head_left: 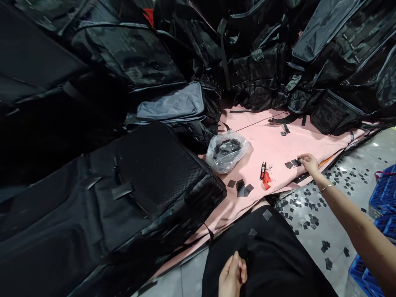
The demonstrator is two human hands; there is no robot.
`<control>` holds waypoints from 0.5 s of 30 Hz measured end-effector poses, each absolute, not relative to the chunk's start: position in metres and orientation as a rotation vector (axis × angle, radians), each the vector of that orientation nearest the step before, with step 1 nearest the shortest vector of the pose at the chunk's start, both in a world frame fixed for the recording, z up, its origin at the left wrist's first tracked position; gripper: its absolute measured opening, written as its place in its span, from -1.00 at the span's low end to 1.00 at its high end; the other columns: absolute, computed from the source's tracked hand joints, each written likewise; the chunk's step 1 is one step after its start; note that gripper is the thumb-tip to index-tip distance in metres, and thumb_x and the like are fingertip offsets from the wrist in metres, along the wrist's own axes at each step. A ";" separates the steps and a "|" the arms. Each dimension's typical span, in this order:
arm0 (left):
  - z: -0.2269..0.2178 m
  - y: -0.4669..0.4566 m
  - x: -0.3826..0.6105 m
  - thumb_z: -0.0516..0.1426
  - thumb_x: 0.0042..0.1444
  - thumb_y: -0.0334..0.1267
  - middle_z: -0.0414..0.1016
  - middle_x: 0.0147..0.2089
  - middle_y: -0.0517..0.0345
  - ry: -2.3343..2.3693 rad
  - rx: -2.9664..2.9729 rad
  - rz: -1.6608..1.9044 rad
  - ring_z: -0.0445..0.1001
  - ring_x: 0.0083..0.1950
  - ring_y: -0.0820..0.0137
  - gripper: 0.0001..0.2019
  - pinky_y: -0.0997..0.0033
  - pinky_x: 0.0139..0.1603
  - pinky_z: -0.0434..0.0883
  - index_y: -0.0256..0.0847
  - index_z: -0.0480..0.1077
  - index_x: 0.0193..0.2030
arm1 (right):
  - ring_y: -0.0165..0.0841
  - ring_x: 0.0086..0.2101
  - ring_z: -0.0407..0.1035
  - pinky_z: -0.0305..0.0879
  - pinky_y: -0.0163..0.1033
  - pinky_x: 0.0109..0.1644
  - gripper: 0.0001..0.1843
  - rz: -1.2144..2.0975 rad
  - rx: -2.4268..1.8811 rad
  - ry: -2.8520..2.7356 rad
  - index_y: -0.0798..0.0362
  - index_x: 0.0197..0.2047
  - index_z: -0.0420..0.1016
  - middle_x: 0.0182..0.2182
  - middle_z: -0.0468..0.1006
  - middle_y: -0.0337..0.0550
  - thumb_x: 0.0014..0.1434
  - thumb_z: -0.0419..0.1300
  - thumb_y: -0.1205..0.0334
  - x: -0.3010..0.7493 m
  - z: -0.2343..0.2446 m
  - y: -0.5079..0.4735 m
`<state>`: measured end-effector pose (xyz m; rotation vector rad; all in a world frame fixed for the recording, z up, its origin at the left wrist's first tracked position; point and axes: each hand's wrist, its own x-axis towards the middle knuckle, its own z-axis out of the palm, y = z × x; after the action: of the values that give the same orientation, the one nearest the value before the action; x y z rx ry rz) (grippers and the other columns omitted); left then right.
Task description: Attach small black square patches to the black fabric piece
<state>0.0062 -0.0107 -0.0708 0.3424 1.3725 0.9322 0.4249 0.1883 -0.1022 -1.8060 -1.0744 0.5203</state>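
Observation:
My right hand [307,162] reaches out to the pink cloth [266,140] and pinches small black fabric squares [293,163] lying near its edge. My left hand [232,275] rests low on my black-clad lap, its fingers curled together; what they hold I cannot make out. A large black backpack [136,194] lies flat on the cloth at the left, back panel up. Beside it sits a clear plastic bag [226,151] of black pieces. More black squares [241,187] lie in front of the bag, and thread snips with a red tag [264,173] lie between them and my right hand.
Piles of black backpacks [260,62] ring the cloth at the back and right, one with a grey lining [176,103]. Several black scraps [309,206] litter the shiny floor at the right. Blue plastic crates [383,194] stand at the right edge.

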 end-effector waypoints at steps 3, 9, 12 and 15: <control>-0.068 -0.011 0.009 0.23 -0.27 0.13 0.19 -0.69 0.29 1.352 0.352 0.921 0.02 -0.70 0.64 -0.52 0.58 -0.66 -0.02 -0.26 0.16 -0.64 | -0.35 -0.43 0.38 0.33 -0.21 -0.33 -0.58 0.739 -1.660 -0.996 0.13 -0.21 0.38 -0.44 0.49 -0.09 -0.11 0.21 0.04 0.412 -0.086 0.175; -0.057 -0.007 0.016 0.21 -0.16 0.06 0.37 -0.58 0.17 1.301 0.523 0.854 0.12 -0.64 0.63 -0.60 0.57 -0.60 0.08 -0.31 0.33 -0.55 | -0.44 -0.46 0.35 0.31 -0.28 -0.33 -0.49 1.238 -1.385 -0.921 0.05 -0.17 0.44 -0.44 0.47 -0.20 -0.25 0.36 0.10 0.364 -0.060 0.121; -0.046 0.002 0.028 0.20 -0.10 -0.01 0.42 -0.55 0.13 1.263 0.658 0.827 0.13 -0.64 0.63 -0.65 0.56 -0.60 0.09 -0.33 0.37 -0.52 | -0.47 -0.49 0.32 0.29 -0.30 -0.36 -0.53 1.519 -1.286 -0.960 0.06 -0.16 0.45 -0.46 0.47 -0.24 -0.20 0.36 0.17 0.325 -0.050 0.087; -0.035 0.015 0.046 0.20 -0.09 -0.07 0.44 -0.56 0.13 1.212 0.746 0.819 0.15 -0.65 0.63 -0.70 0.56 -0.60 0.11 -0.33 0.41 -0.43 | -0.41 -0.40 0.37 0.32 -0.26 -0.27 -0.61 1.667 -1.234 -1.173 0.08 -0.17 0.46 -0.43 0.49 -0.21 -0.12 0.32 0.18 0.280 -0.042 0.056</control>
<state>0.0462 0.0145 -0.0354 0.7458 1.2118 0.8191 0.2804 0.0557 -0.0418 -1.2341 -1.1733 1.6667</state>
